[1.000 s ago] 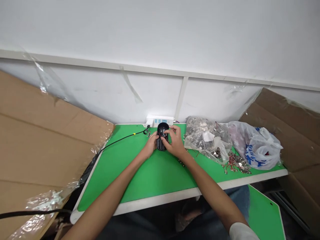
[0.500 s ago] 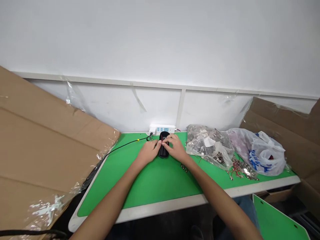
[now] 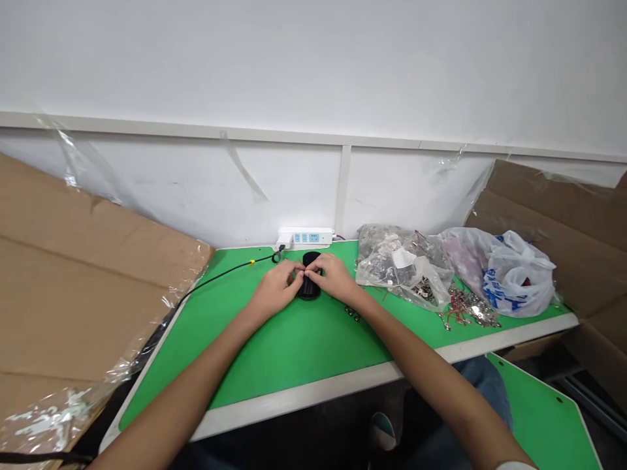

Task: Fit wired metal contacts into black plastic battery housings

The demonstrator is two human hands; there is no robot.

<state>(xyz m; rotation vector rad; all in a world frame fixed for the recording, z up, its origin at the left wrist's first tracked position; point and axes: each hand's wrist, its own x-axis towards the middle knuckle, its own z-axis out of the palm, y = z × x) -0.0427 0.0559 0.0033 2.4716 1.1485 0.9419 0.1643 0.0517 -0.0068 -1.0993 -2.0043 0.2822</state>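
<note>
White wall with a taped rail backs a green table (image 3: 294, 352) whose near edge is a pale strip. On it I count one black piece (image 3: 309, 287), one power strip (image 3: 304, 237) against the wall, one black cable (image 3: 220, 277) running off to the left, two bags and two brown cardboard sheets, one (image 3: 83, 287) leaning at the left and one (image 3: 563, 202) at the right. The clear bag (image 3: 396, 267) lies just beside the white bag (image 3: 507, 274) with blue print, and a heap of small metal parts (image 3: 467, 316) sits in front of them, too fine to count. A few dark bits (image 3: 351, 313) lie under the right wrist, hard to make out. A second green panel (image 3: 543, 418) is cut off at the lower right corner. The black piece rests near the back of the table, just before the power strip, and is mostly covered by fingers, so its shape is unclear. Both bare forearms stretch forward and converge on it. The left hand (image 3: 273, 292) and right hand (image 3: 337, 279) close on it from either side, fingers curled, fingertips meeting over its top; whether something small is pinched between them cannot be told.
</note>
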